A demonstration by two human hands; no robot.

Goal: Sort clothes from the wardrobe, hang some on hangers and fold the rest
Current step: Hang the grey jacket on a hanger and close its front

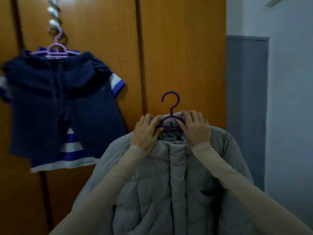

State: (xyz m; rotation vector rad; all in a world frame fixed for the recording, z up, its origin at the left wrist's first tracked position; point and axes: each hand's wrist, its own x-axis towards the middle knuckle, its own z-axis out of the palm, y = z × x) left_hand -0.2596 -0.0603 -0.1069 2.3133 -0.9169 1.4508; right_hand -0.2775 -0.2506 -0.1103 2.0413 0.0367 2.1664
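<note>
Across most of the background, a wooden wardrobe (101, 39) with closed brown doors is seen, and to its right a pale wall (288, 82) with a grey panel (247, 99) set against it. No table or floor is shown; the bottom of the wardrobe is cut off by the frame edge.

Low and right of centre, a grey padded jacket (169, 184) is held up in front of the wardrobe, its front closed, its hem and lower sleeves cut off below. Its collar is threaded on a dark purple hanger (170, 122), whose hook stands free above the hands and is caught on nothing.

At upper left, navy shorts (64, 102) are hung on a lilac hanger (56, 48), with a blue-and-white striped shirt (71, 150) behind them; both are blurred. The lilac hanger is suspended from a row of white hooks (52, 12) on the door, hard to make out.

The left hand (145, 133) is closed on the hanger's left arm, fingers curled round the bar and collar edge. The right hand (196, 128) is closed likewise on the right arm and the collar. Both forearms are covered by beige sleeves (220, 163).
</note>
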